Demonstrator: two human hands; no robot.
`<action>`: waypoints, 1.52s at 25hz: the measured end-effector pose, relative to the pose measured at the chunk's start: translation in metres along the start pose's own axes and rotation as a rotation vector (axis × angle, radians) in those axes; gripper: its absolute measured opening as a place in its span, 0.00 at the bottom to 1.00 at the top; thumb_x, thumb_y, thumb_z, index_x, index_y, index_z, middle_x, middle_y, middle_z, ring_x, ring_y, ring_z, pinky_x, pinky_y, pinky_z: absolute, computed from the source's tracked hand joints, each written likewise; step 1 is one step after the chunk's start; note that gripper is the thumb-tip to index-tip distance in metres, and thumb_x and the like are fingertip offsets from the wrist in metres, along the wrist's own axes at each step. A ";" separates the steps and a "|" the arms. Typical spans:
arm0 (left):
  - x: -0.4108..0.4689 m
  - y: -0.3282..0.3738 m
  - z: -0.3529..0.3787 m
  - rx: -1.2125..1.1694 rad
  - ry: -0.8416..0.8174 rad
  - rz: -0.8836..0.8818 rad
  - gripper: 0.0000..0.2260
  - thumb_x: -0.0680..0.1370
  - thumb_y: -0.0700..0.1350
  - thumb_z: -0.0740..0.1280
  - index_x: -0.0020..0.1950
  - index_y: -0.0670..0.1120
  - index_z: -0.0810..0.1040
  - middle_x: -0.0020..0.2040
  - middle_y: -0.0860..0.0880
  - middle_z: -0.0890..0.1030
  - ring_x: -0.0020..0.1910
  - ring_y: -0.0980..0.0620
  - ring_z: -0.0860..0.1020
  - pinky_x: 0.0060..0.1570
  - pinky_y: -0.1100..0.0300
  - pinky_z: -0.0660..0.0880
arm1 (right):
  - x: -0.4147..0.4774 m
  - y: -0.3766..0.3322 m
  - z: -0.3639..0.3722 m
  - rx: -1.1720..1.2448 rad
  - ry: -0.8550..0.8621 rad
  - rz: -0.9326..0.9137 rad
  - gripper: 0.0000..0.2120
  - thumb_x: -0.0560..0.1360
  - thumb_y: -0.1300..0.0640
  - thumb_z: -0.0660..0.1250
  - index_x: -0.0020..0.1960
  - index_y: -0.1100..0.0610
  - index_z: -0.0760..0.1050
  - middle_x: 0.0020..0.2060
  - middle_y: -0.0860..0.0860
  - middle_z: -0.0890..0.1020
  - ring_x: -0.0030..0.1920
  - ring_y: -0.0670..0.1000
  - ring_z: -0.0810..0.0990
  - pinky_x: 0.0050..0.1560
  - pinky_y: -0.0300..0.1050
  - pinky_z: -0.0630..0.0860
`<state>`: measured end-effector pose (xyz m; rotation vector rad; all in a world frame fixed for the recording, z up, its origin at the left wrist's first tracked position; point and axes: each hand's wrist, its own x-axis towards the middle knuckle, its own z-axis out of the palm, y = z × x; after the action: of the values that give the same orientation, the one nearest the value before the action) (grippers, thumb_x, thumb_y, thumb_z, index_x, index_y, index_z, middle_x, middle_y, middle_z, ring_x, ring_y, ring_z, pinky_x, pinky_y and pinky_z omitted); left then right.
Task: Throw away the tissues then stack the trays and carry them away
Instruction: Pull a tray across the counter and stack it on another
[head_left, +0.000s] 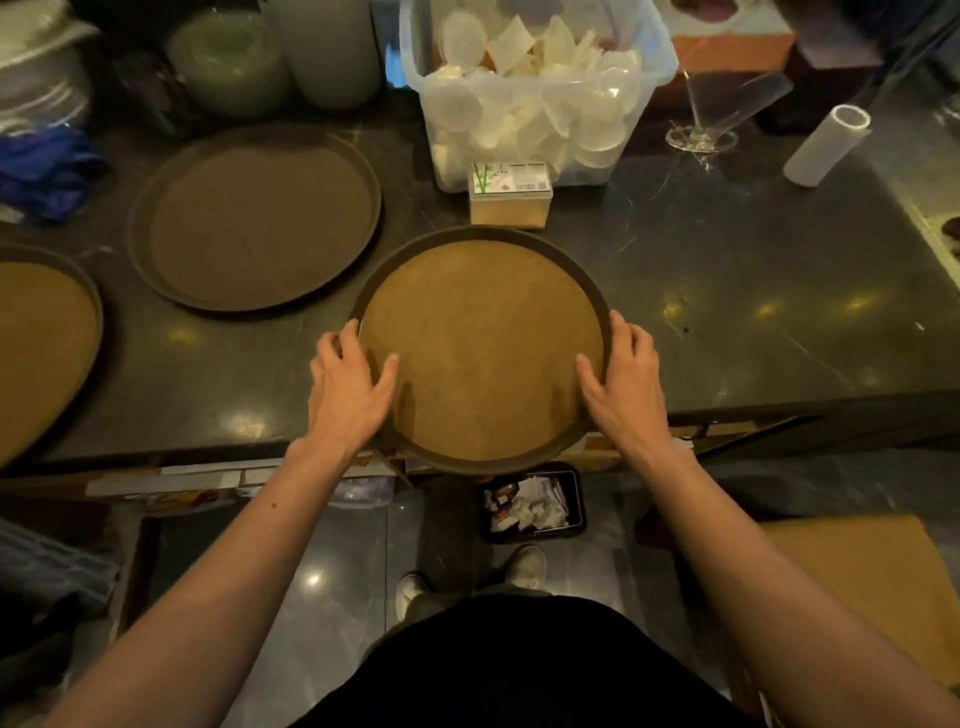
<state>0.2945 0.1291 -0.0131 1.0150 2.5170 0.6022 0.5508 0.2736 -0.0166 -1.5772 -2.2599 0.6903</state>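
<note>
Trays were the business here, three of them in view on the dark counter (727, 291). The near tray (480, 348), round and bare, sat at the counter's near edge with its near rim overhanging, directly ahead of the person and between both hands. The left hand (348, 384) clasped its left rim and the right hand (623, 379) its right rim, thumbs lying on the tray's surface and fingers wrapped over the edge; both hands were closed on it, equally near, so neither had the advantage. Being round, it had no long axis to mind. The second tray (254, 218) lay to the far left of the held one, well apart from it, and the third tray (41, 343) showed only partly at the left edge of the view. No tissues lay on any tray; crumpled paper sat in the small bin (535, 504) on the floor below the counter's edge, so the tissue step looked finished. Judging from this, the coming move called for lifting the held tray and carrying it leftward and away onto the second one.
</note>
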 end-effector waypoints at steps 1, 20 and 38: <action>0.004 0.000 0.001 -0.008 -0.013 -0.042 0.32 0.79 0.57 0.61 0.77 0.46 0.53 0.75 0.38 0.57 0.71 0.35 0.60 0.65 0.38 0.65 | 0.007 0.006 -0.001 0.001 -0.023 0.027 0.33 0.79 0.46 0.62 0.78 0.55 0.53 0.72 0.60 0.62 0.71 0.60 0.64 0.65 0.62 0.70; 0.048 -0.049 -0.019 -0.318 0.130 -0.117 0.20 0.79 0.47 0.65 0.67 0.39 0.69 0.64 0.40 0.70 0.58 0.44 0.73 0.55 0.60 0.64 | 0.001 -0.027 0.026 0.267 0.168 0.412 0.25 0.75 0.46 0.69 0.66 0.57 0.69 0.59 0.53 0.74 0.60 0.53 0.74 0.59 0.49 0.72; -0.100 -0.131 -0.119 -0.375 0.669 -0.372 0.21 0.76 0.50 0.70 0.64 0.44 0.70 0.57 0.50 0.67 0.53 0.53 0.70 0.56 0.58 0.67 | -0.023 -0.147 0.052 0.482 -0.055 -0.019 0.17 0.74 0.46 0.71 0.59 0.50 0.72 0.56 0.53 0.78 0.55 0.51 0.78 0.57 0.55 0.78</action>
<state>0.2321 -0.0575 0.0373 0.2056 2.8525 1.4017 0.4166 0.1998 0.0199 -1.3106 -1.9400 1.1790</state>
